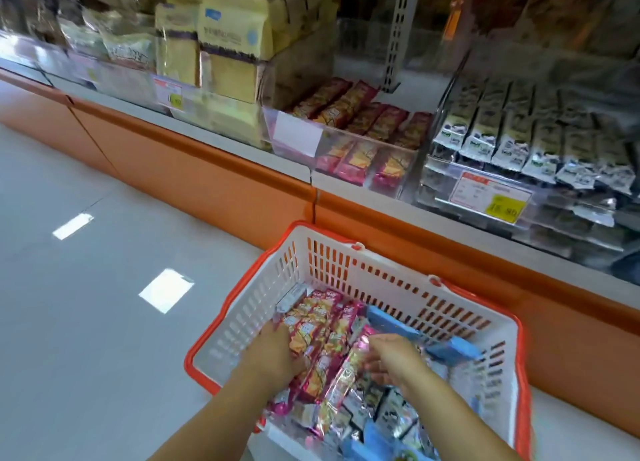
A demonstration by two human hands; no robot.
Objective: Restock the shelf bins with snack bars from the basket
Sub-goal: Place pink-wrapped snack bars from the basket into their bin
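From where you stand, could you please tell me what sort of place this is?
Most likely a shop aisle: clear shelf bins of packaged snack bars, a yellow price tag on one, and a shopping basket.

My left hand (pixel 273 353) lies on the pink snack bars (pixel 320 316) by the basket's (pixel 242 325) left wall. My right hand (pixel 391 360) pinches one pink bar (pixel 346 374)

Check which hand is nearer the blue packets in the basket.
Right. The right hand is just in front of the blue packets; the left hand grips pink bars by the left wall of the basket, farther off.
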